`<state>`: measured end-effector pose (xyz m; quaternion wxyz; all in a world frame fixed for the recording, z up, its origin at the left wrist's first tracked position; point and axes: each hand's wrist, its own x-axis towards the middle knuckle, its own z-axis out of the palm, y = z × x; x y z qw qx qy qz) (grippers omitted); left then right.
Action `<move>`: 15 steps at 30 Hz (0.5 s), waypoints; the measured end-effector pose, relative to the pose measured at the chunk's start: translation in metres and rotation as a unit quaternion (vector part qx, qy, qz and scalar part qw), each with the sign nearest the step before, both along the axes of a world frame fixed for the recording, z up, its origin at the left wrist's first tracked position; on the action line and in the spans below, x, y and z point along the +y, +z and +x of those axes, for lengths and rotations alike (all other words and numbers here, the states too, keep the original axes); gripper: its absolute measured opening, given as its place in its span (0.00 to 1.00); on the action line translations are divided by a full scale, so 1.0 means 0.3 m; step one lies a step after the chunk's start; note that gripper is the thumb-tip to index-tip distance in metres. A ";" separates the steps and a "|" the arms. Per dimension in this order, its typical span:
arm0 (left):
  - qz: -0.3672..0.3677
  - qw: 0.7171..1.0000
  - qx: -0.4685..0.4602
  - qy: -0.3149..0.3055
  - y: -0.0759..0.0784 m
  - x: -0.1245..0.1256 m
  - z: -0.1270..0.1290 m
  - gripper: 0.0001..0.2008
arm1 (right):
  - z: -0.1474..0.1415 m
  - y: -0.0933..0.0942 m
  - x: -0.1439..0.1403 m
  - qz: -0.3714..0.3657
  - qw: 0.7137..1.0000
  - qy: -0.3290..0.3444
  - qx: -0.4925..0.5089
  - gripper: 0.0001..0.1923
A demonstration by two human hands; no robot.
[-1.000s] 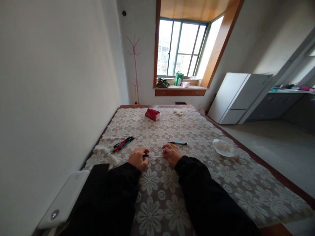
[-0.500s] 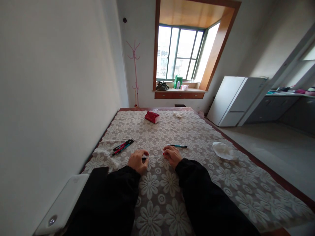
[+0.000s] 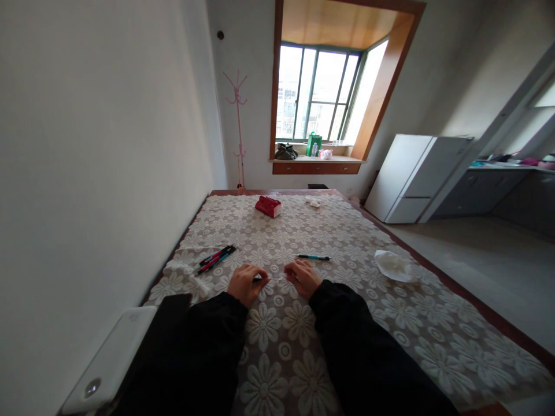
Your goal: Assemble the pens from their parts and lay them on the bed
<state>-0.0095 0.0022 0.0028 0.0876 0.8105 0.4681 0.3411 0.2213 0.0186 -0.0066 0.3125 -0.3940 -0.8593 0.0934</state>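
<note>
My left hand (image 3: 248,284) is closed in a pinch, with a small dark piece, like part of a pen, showing between thumb and fingers. Across the gap to my right hand (image 3: 302,277) runs a thin white rod (image 3: 276,279) that looks like a pen refill. The right fingers are pinched on its other end and hide it. Just beyond the right hand lies a teal and black pen (image 3: 313,257). Several black, red and teal pens (image 3: 217,259) lie together to the left of the left hand.
A flowered lace cloth (image 3: 264,384) covers the table. Farther back are a red tissue pack (image 3: 268,206) and a crumpled white tissue (image 3: 313,201). At the right lies a white paper sheet (image 3: 393,266). A white device (image 3: 110,358) is beside my left sleeve, near the wall.
The gap between my hands has narrowed, and less of the white rod shows. A red bit seen earlier at the right fingertips is now out of sight.
</note>
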 end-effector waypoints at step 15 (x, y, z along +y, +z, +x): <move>0.018 0.999 0.042 -0.026 0.034 -0.032 0.009 0.08 | -0.035 0.001 -0.016 0.009 0.998 0.063 -0.015 0.04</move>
